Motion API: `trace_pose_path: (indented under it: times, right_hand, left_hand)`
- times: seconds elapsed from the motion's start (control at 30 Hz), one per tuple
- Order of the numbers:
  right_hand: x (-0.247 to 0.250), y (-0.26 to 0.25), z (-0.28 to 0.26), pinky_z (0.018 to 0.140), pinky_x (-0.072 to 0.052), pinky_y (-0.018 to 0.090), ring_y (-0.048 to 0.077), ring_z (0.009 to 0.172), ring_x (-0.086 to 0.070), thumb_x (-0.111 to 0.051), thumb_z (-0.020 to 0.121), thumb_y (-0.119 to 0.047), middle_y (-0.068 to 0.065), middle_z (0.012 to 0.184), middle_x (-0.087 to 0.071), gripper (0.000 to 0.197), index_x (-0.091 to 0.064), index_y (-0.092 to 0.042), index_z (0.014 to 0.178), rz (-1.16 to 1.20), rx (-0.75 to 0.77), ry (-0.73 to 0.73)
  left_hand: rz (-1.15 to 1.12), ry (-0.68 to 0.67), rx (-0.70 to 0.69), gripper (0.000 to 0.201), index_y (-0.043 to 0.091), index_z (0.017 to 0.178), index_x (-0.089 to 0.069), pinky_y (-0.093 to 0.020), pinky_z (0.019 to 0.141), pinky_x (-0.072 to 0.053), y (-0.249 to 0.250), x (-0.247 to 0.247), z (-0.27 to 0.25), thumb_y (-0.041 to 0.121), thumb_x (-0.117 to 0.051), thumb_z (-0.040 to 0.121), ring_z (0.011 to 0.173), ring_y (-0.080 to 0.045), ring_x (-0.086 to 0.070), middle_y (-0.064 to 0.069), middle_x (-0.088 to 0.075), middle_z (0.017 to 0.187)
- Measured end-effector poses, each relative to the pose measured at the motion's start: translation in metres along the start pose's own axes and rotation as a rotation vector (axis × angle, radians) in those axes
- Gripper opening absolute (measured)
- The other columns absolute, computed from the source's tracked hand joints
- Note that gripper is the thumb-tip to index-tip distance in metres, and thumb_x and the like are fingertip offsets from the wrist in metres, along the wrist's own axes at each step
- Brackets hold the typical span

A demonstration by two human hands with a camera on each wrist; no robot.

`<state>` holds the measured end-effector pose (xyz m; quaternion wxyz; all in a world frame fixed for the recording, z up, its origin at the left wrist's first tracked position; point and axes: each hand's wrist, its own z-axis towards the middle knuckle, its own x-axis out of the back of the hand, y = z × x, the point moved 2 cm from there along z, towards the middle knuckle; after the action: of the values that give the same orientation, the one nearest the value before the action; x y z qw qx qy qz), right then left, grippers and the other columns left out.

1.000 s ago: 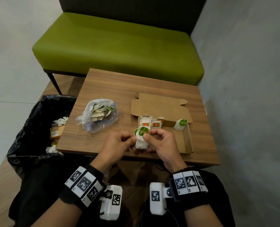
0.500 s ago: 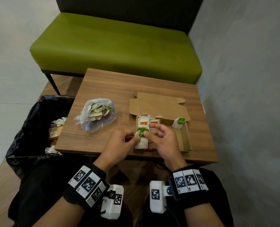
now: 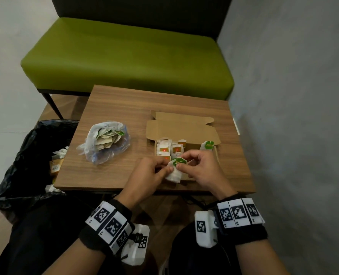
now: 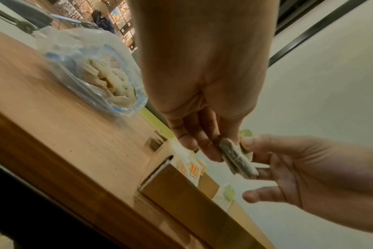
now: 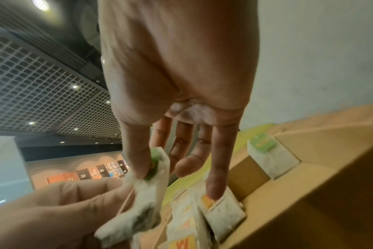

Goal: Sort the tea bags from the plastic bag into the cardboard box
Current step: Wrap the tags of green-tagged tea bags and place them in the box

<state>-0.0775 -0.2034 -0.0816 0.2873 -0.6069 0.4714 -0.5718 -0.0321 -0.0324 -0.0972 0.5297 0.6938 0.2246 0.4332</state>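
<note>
A small bunch of white, green-tagged tea bags [image 3: 174, 172] is pinched between the left hand [image 3: 147, 174] and right hand [image 3: 201, 169], above the open brown cardboard box [image 3: 184, 130] at its 6 o'clock edge. The clear plastic bag [image 3: 105, 141] lies at 9 o'clock.

Plastic bag [image 3: 103, 142] left on table [image 3: 136, 108], cardboard box [image 3: 181, 128] right (sofa [image 3: 125, 56] behind) — bin [image 3: 25, 165] leftmost

- Wooden table [image 3: 125, 108] sat right in front of a green bench [image 3: 125, 56] with a dark backrest.
- Black trash bag [image 3: 21, 167] stood open just left of the table, some paper scraps and a small orange carton inside.
- Grey wall [image 3: 293, 96] ran along the right.
</note>
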Motion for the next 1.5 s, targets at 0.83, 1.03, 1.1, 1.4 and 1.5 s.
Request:
trace_pose_path:
  times: [0.83, 1.03, 1.1, 1.4, 1.5]
  right_hand:
    - [0.076, 0.055, 0.071, 0.069, -0.052, 0.032, 0.011, 0.078, -0.06, -0.074, 0.085, -0.025, -0.008, 0.081, -0.066, 0.009, -0.072, -0.028, 0.093, -0.774, -0.134, 0.167]
    - [0.071, 0.05, 0.067, 0.07, -0.042, 0.03, 0.019, 0.091, -0.06, -0.076, 0.083, -0.024, -0.004, 0.098, -0.063, 0.02, -0.065, -0.025, 0.1, -0.901, -0.059, 0.291]
    - [0.07, 0.052, 0.066, 0.067, -0.039, 0.03, 0.018, 0.09, -0.058, -0.077, 0.081, -0.021, -0.004, 0.099, -0.059, 0.022, -0.062, -0.023, 0.098, -0.885, -0.03, 0.302]
    - [0.069, 0.058, 0.061, 0.068, -0.05, 0.035, 0.016, 0.085, -0.059, -0.076, 0.083, -0.021, -0.007, 0.09, -0.059, 0.017, -0.064, -0.025, 0.094, -0.799, -0.007, 0.33]
    - [0.069, 0.057, 0.058, 0.069, -0.051, 0.035, 0.014, 0.083, -0.058, -0.076, 0.083, -0.018, -0.011, 0.087, -0.058, 0.018, -0.063, -0.026, 0.094, -0.751, -0.008, 0.325]
  left_hand:
    - [0.44, -0.182, -0.028, 0.028, 0.027, 0.124, -0.061, -0.019, 0.092, -0.05, -0.011, -0.026, -0.001, 0.028, -0.059, 0.097, 0.105, 0.001, -0.058, 0.009, -0.065, 0.119]
    - [0.438, -0.184, -0.038, 0.029, 0.028, 0.125, -0.06, -0.019, 0.094, -0.049, -0.01, -0.025, -0.003, 0.029, -0.058, 0.097, 0.107, 0.001, -0.056, 0.01, -0.064, 0.121]
    - [0.437, -0.187, -0.049, 0.028, 0.028, 0.125, -0.06, -0.019, 0.094, -0.049, -0.009, -0.024, -0.003, 0.029, -0.058, 0.097, 0.107, 0.002, -0.056, 0.01, -0.064, 0.121]
    - [0.497, -0.209, -0.118, 0.026, 0.028, 0.123, -0.061, -0.017, 0.093, -0.045, -0.008, -0.025, -0.007, 0.029, -0.055, 0.098, 0.105, 0.001, -0.053, 0.011, -0.062, 0.118]
    - [0.509, -0.236, -0.16, 0.022, 0.028, 0.119, -0.063, -0.012, 0.086, -0.042, -0.007, -0.029, -0.008, 0.029, -0.055, 0.098, 0.097, 0.004, -0.051, 0.011, -0.062, 0.114]
